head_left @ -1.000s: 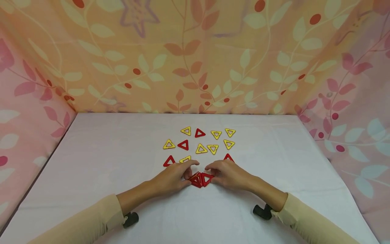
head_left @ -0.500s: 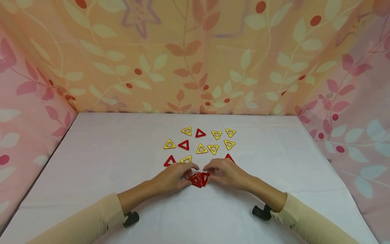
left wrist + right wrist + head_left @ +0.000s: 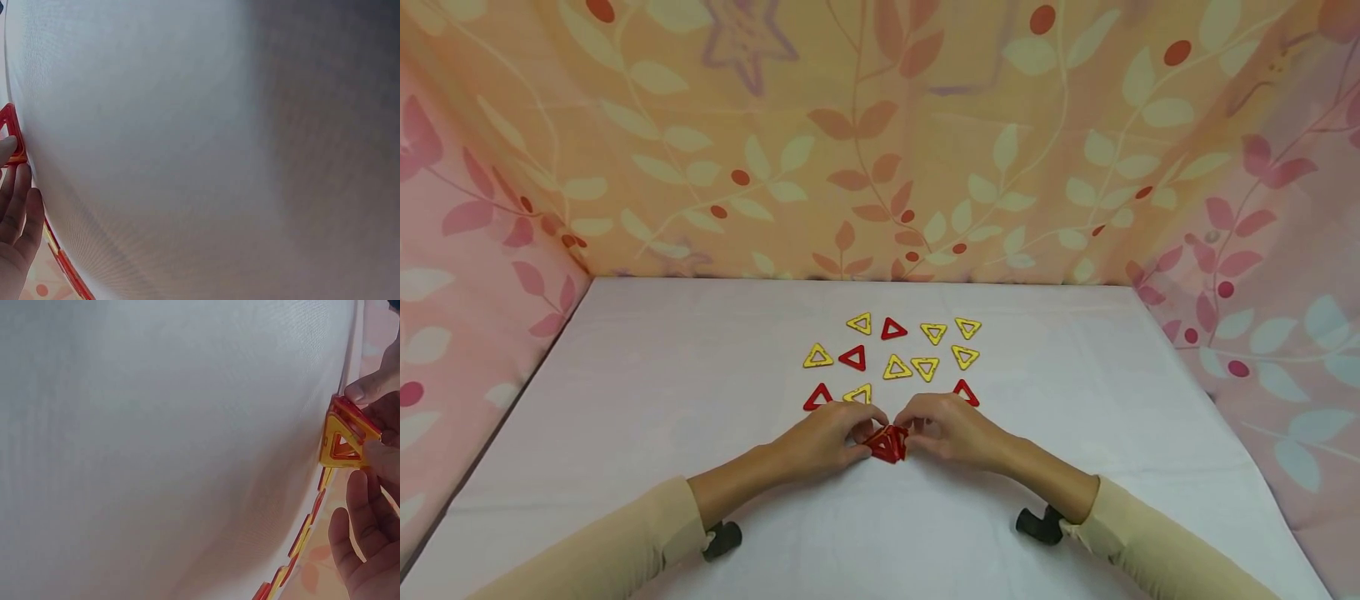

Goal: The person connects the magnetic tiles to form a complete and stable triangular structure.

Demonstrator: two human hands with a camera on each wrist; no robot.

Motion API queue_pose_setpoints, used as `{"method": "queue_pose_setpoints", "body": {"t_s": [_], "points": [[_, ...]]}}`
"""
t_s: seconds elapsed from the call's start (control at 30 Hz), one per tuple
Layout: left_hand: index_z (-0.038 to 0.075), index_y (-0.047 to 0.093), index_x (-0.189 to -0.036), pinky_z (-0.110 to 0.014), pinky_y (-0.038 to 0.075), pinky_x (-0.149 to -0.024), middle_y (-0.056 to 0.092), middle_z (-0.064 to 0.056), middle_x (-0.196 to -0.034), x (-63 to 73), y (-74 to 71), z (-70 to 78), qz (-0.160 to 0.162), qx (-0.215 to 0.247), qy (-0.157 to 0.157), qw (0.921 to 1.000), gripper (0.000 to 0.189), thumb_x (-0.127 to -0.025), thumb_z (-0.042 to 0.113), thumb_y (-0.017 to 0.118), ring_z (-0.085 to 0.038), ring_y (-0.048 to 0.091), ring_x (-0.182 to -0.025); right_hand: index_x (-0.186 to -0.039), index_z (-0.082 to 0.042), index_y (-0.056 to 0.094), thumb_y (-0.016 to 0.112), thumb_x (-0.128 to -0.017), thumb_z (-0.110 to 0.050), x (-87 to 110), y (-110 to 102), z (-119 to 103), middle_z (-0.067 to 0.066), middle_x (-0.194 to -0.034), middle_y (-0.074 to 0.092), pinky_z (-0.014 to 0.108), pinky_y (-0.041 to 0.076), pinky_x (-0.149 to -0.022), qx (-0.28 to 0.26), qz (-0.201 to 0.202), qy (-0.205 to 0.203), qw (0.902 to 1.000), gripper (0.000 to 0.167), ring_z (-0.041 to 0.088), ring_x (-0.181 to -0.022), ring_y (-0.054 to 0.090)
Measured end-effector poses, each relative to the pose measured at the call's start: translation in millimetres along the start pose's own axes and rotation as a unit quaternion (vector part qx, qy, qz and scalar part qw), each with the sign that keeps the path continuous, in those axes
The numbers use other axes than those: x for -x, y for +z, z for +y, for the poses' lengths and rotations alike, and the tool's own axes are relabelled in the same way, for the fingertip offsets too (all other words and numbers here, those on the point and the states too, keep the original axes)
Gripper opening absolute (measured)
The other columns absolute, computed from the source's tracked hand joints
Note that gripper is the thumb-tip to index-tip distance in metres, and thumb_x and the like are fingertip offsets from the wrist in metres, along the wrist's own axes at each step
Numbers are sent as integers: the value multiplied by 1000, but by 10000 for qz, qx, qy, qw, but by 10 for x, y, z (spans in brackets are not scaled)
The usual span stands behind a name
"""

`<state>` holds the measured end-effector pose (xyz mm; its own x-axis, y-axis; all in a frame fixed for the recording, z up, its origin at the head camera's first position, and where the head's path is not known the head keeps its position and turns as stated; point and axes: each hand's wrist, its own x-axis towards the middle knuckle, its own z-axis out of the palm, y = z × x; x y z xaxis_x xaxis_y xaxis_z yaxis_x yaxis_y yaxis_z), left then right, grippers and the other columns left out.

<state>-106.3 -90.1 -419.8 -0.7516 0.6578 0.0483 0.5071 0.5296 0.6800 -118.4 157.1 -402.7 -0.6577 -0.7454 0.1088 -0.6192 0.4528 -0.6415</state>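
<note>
Between my hands, low over the white table, is a small cluster of red triangular magnetic tiles (image 3: 886,446) joined at their edges and tilted upward. My left hand (image 3: 833,437) pinches its left side between thumb and fingers. From the right, my right hand (image 3: 951,429) pinches the right-hand tile, its fingertips close to the left ones. In the right wrist view a yellow-orange triangular face (image 3: 328,453) with a central opening shows below a red edge. The left wrist view catches one red tile (image 3: 17,128) at the frame's left edge. Fingers hide the cluster's sides.
Beyond the hands, yellow triangular tiles (image 3: 897,367) and red ones (image 3: 853,357) lie flat in loose rows. One red tile (image 3: 966,393) sits just behind the right hand. Floral cloth (image 3: 880,200) walls the table's back and sides.
The right hand has moved slightly left, swinging the right-hand red tile from facing outward to folded in against the others. The left hand stays put, still gripping its side.
</note>
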Motion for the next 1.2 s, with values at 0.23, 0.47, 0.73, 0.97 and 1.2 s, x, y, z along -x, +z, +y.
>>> {"method": "queue_pose_setpoints", "body": {"t_s": [0.23,0.47,0.73,0.97,1.2], "points": [[15,67,-121,-22,51,-77,64,7,-92,11,-10,14,85,-93,121,9998,40,-84,11,80,-13,58,-85,-110,-14,73,77,-87,-9,-27,28,-23,-7,-98,68,25,53,-76,-56,-5,-77,10000,23,4,-85,59],[15,67,-120,-23,50,-77,63,8,-90,4,-6,7,106,-82,192,9997,38,-84,10,80,-12,58,-84,-110,-16,73,76,-88,-12,-37,54,-28,-10,-99,66,25,54,-76,-65,20,55,10000,22,4,-86,59],[15,68,-120,-24,52,-80,66,9,-96,-4,-8,6,45,-23,112,9999,38,-85,10,80,-10,60,-86,-110,-16,73,76,-89,-14,-45,75,-17,-11,-97,66,24,52,-75,9,73,52,10000,21,7,-84,59],[14,67,-121,-23,52,-81,67,10,-97,-7,-3,4,-10,21,66,10000,38,-85,12,80,-8,60,-87,-111,-16,72,75,-89,-16,-46,91,-26,-12,-97,67,23,52,-74,73,82,173,9998,22,6,-83,59],[13,67,-120,-23,52,-80,66,10,-96,-10,-2,-8,-32,54,45,10000,37,-85,11,79,-7,60,-86,-111,-15,72,76,-89,-18,-35,82,-23,-13,-95,67,23,52,-75,280,80,275,9992,22,6,-82,59]]}}
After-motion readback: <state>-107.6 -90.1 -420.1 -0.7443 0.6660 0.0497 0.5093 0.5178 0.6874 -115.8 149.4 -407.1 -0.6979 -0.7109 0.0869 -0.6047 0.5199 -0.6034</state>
